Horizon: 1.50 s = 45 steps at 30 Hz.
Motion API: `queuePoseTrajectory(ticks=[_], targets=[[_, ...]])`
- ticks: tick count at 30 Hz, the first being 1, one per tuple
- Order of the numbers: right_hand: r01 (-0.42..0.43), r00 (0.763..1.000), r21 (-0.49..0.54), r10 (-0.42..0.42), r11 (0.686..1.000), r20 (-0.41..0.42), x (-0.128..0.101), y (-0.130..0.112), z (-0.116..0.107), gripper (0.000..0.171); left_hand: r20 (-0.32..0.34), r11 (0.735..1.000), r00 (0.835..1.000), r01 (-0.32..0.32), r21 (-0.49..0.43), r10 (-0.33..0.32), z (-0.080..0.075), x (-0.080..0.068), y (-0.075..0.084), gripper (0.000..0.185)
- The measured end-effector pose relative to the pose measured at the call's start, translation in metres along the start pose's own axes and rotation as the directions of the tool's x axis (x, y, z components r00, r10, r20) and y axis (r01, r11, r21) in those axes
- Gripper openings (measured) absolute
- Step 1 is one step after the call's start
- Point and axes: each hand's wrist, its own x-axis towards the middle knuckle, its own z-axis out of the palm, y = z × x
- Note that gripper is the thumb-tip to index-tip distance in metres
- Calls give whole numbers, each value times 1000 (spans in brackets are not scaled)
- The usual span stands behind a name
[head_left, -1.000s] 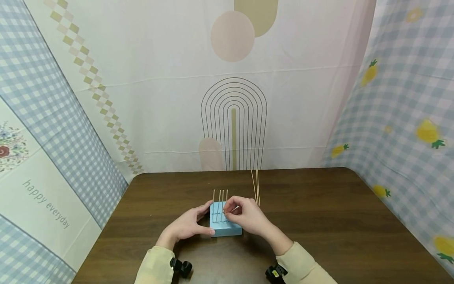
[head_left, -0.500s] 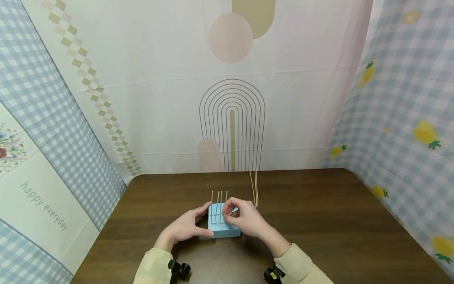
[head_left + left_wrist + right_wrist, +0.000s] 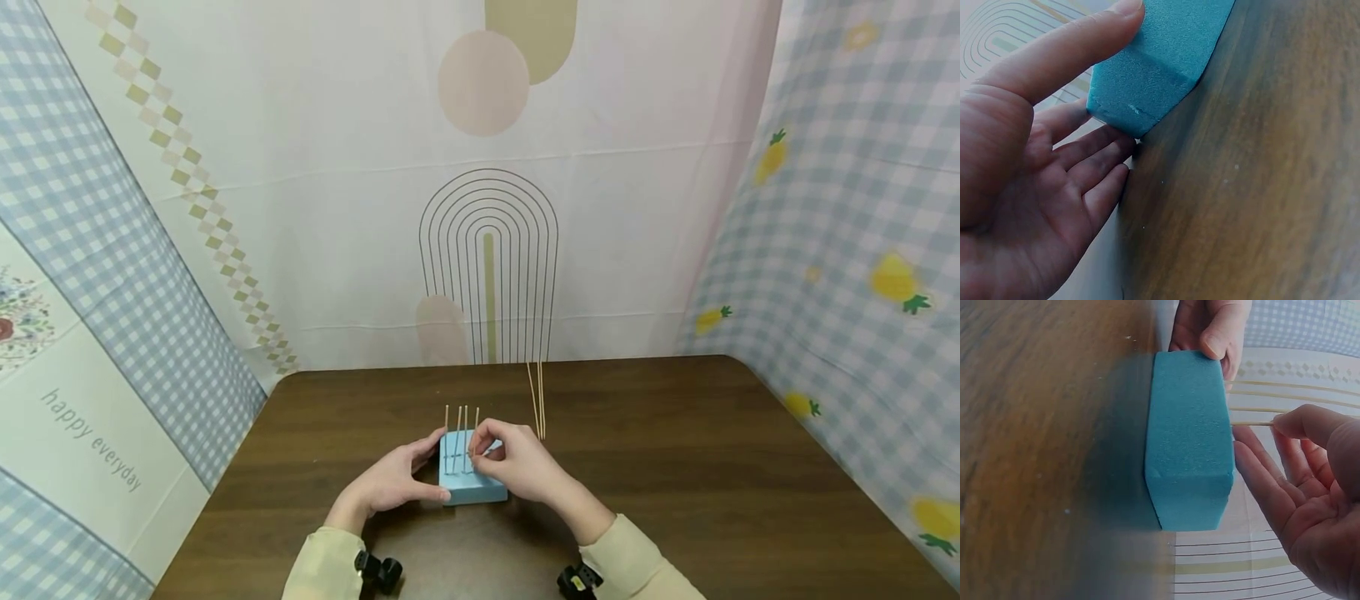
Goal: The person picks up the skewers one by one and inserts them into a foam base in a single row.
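Note:
A light blue foam block [image 3: 476, 493] lies on the table, and several thin wooden sticks [image 3: 460, 425] stand upright in its top. My left hand [image 3: 393, 478] holds the block's left side, thumb at the front corner and fingers toward the back. In the left wrist view the thumb [image 3: 1085, 50] presses one face of the block. My right hand [image 3: 521, 460] is above the block's right part and pinches a stick [image 3: 1252, 424] between thumb and forefinger. In the right wrist view that stick meets the block's top; other right fingertips are close to or touching the block.
Behind the right hand, a few loose sticks [image 3: 540, 404] lie toward the back edge of the brown wooden table [image 3: 660, 442]. Patterned cloths hang behind the table and on both sides. Each wrist wears a small black camera [image 3: 379, 570].
The head view has shifted slightly. Both hands keep their places: the left on the block, the right pinching the stick. No clear movement of the block shows.

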Motion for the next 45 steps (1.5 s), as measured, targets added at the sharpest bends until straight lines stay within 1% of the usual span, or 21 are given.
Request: queuePoseTrajectory(ticks=[5, 9, 17, 22, 32, 40, 43, 45], targets=[[5, 999, -21, -4, 1000, 44, 0, 1, -2, 19, 0, 1000, 1000, 8, 2, -8, 1, 0, -3, 106], [-10, 998, 6, 10, 1000, 66, -1, 2, -3, 21, 4, 1000, 1000, 16, 7, -16, 1, 1, -3, 108], [-54, 996, 19, 53, 998, 71, -1, 5, -7, 21, 3, 1000, 1000, -1, 9, 1, 2, 2, -3, 107], [-84, 993, 32, 81, 996, 80, -1, 3, -10, 22, 5, 1000, 1000, 12, 13, -12, 1, 2, -3, 108], [-146, 984, 100, 133, 984, 120, 0, 3, -13, 22, 6, 1000, 1000, -14, -1, 14, -1, 3, -2, 107], [-162, 978, 139, 140, 977, 154, 1, 5, -17, 23, 1, 1000, 1000, 10, -4, -10, -1, 3, -2, 109], [-181, 974, 183, 151, 966, 170, 0, 10, -23, 25, -1, 1000, 1000, 16, -5, -16, 0, 2, -2, 109], [-212, 970, 242, 174, 947, 170, 0, 18, -32, 29, -2, 1000, 1000, 16, -13, -16, 2, 1, -3, 108]])
